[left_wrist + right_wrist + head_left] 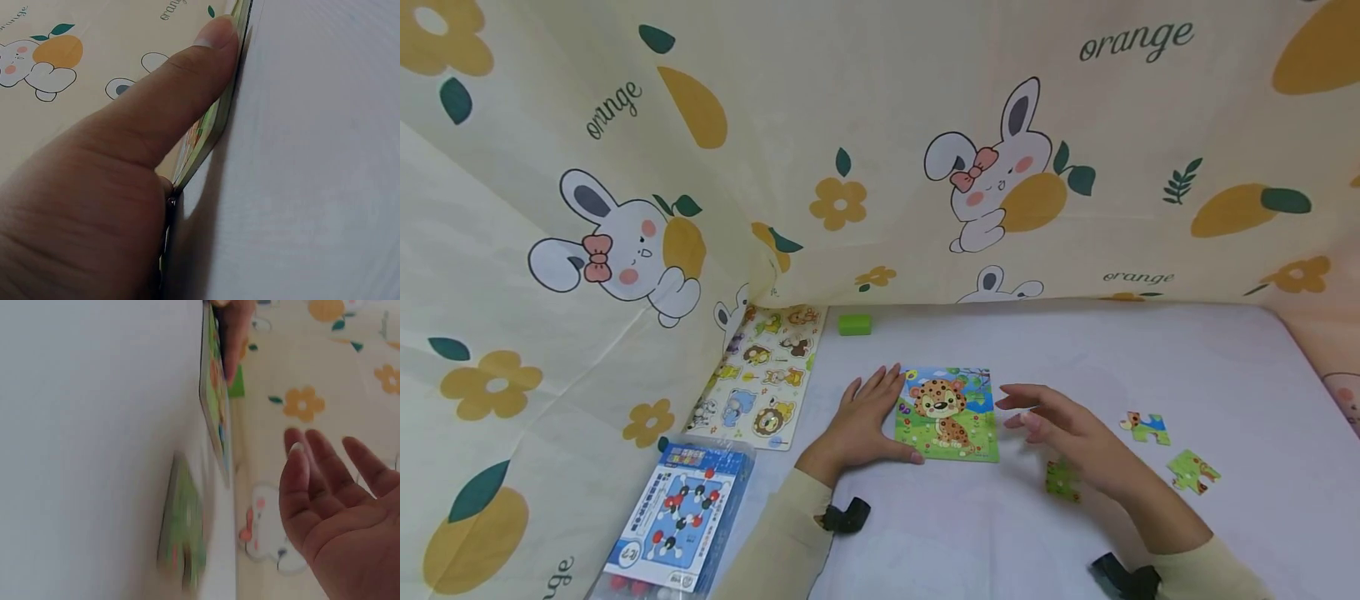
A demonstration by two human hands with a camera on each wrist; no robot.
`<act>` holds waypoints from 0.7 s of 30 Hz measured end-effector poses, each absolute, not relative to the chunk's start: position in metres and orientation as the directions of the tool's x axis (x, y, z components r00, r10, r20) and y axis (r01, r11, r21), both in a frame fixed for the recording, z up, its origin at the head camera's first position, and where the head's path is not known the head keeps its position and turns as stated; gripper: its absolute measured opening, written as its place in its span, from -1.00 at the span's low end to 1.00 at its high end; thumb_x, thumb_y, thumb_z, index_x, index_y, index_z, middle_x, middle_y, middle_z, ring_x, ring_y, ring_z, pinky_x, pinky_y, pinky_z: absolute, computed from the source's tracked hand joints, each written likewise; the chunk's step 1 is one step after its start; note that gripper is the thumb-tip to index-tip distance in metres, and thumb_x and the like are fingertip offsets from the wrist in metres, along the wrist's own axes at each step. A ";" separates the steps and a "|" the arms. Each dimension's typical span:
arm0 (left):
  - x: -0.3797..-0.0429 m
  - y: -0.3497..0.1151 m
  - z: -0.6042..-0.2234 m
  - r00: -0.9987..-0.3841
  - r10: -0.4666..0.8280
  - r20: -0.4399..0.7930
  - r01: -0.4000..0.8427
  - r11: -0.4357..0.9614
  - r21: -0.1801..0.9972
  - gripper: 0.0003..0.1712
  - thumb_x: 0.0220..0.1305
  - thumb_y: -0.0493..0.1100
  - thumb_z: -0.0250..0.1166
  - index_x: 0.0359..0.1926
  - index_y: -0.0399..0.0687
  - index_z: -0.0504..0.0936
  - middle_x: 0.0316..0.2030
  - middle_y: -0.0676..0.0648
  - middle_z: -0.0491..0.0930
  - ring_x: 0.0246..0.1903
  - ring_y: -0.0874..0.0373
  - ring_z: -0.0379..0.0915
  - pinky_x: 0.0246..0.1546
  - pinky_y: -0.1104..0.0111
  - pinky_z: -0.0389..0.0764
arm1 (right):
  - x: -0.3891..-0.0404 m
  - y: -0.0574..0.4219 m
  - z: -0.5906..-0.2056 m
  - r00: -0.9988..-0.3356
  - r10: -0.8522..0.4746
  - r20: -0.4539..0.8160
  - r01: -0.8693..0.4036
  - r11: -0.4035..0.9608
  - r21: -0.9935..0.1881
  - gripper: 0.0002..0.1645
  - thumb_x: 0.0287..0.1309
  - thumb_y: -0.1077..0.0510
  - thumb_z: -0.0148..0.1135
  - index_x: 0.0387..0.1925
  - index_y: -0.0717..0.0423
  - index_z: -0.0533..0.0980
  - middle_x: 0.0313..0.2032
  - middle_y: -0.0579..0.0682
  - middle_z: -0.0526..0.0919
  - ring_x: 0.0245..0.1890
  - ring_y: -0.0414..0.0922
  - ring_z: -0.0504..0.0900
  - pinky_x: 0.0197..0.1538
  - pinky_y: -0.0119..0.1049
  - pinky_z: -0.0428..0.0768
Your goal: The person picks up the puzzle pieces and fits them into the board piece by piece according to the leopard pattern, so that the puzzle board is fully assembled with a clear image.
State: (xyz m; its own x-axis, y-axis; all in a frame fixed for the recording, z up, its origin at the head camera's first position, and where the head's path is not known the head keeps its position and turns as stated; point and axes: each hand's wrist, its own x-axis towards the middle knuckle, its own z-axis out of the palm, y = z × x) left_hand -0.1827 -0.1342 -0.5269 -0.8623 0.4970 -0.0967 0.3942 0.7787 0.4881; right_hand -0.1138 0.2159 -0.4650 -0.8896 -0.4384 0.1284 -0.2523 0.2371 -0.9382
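A square leopard picture board (946, 425) lies flat on the white table. My left hand (867, 425) rests along its left side, fingers stretched out and thumb on the lower edge. The left wrist view shows that thumb (194, 75) pressed against the board's rim. Just right of the board, my right hand (1067, 433) hovers with loosely bent fingers and holds nothing. In the right wrist view, its thumb and fingers (325, 469) are apart from the board. A green jigsaw piece (1060, 482) lies partly hidden beneath this hand.
Two more jigsaw pieces, one blue-green (1148, 427) and one green (1193, 472), lie to the right. A green block (854, 325) sits at the back. An animal-picture board (760, 375) and a boxed molecule model set (677, 517) are at left. A printed curtain (880, 108) hangs behind.
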 end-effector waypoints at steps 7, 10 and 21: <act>-0.182 -0.132 -0.527 -0.863 0.493 -0.107 0.388 0.784 0.485 0.63 -0.09 0.67 0.54 0.78 0.04 -0.03 0.75 0.14 -0.24 0.69 0.19 -0.48 0.62 0.01 -0.43 | -0.104 0.271 -0.470 -0.841 -0.478 0.254 -0.294 0.011 -0.956 -0.33 0.82 0.00 -0.45 0.64 0.25 0.23 0.40 0.24 0.54 0.27 0.05 0.62 0.21 -0.25 0.62; -0.181 -0.132 -0.526 -0.862 0.494 -0.110 0.388 0.785 0.482 0.63 -0.09 0.66 0.55 0.78 0.04 -0.03 0.75 0.13 -0.23 0.70 0.16 -0.46 0.62 0.00 -0.42 | -0.100 0.295 -0.478 -0.842 -0.466 0.274 -0.261 -0.093 -0.961 -0.24 0.79 -0.11 -0.49 0.67 0.26 0.16 0.44 0.22 0.51 0.33 0.03 0.58 0.26 -0.25 0.57; -0.182 -0.134 -0.525 -0.863 0.496 -0.098 0.392 0.778 0.491 0.64 -0.10 0.68 0.53 0.78 0.02 -0.01 0.75 0.13 -0.23 0.70 0.16 -0.46 0.62 -0.01 -0.42 | -0.091 0.360 -0.492 -0.951 -0.220 0.217 -0.190 -0.139 -0.972 -0.35 0.80 -0.04 -0.24 0.70 0.10 0.20 0.45 0.02 0.53 0.38 -0.11 0.52 0.25 -0.37 0.56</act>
State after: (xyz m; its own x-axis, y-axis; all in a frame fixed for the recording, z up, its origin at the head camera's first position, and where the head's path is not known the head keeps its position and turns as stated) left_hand -0.1821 -0.1337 -0.5253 -0.8628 0.4960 -0.0978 0.3916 0.7780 0.4913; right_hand -0.0915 0.3605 -0.4924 -0.9509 -0.2201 0.2174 -0.1901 -0.1389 -0.9719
